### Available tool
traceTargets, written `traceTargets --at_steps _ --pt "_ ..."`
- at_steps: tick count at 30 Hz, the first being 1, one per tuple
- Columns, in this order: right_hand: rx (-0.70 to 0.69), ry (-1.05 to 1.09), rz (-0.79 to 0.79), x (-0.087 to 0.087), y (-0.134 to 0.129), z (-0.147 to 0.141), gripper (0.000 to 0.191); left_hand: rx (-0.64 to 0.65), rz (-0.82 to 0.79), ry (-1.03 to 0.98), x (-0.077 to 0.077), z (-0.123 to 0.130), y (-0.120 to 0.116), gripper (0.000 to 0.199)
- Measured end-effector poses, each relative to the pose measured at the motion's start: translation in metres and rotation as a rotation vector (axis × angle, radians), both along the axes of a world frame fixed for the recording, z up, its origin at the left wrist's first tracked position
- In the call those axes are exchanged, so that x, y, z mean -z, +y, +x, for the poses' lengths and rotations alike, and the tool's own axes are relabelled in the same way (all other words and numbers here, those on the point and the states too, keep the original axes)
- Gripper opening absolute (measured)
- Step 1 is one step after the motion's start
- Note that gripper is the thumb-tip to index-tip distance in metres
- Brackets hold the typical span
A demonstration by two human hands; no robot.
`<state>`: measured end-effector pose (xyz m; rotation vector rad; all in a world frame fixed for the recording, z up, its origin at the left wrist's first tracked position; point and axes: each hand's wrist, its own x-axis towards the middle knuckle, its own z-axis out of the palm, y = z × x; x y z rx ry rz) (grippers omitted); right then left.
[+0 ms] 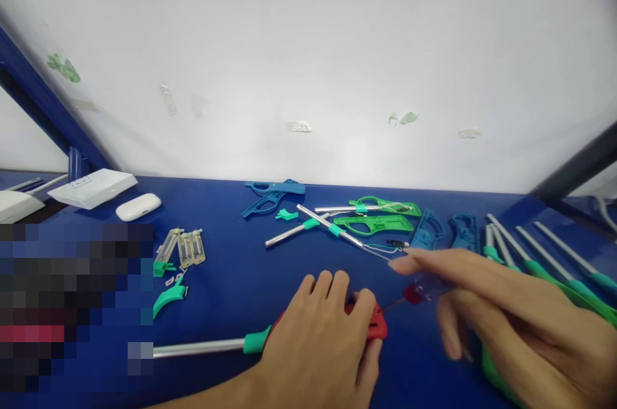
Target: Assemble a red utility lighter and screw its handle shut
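My left hand (318,325) lies over a red-bodied utility lighter (378,327) and presses it to the blue table, fingers closed round it. Its metal tube (202,348) with a teal collar points left. My right hand (520,319) holds a small screwdriver (424,290) with a translucent handle and a red collar, partly blurred. The screwdriver's thin shaft slants down to the red body's right end, where its tip seems to touch. My left palm hides most of the red body.
Behind lie loose metal tubes (332,226) with wires, green handle shells (373,224) and blue shells (274,193). Several green lighters (554,267) lie at the right. Clear fuel tanks (191,248), a teal trigger (171,296) and a white case (138,207) sit left. A white wall (308,62) stands behind.
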<state>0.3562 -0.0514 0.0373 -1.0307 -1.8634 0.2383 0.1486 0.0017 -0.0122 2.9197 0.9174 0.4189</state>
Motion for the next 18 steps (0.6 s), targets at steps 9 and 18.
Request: traceTargets --at_steps 9,18 --pt "0.051 0.093 0.085 0.0031 0.0042 -0.0055 0.015 0.001 0.003 0.041 -0.0037 0.0001 0.0005 0.021" --pt "-0.045 0.042 0.089 0.0014 -0.0026 -0.0008 0.03 0.007 -0.028 0.012 -0.0028 -0.0009 -0.0009 0.021"
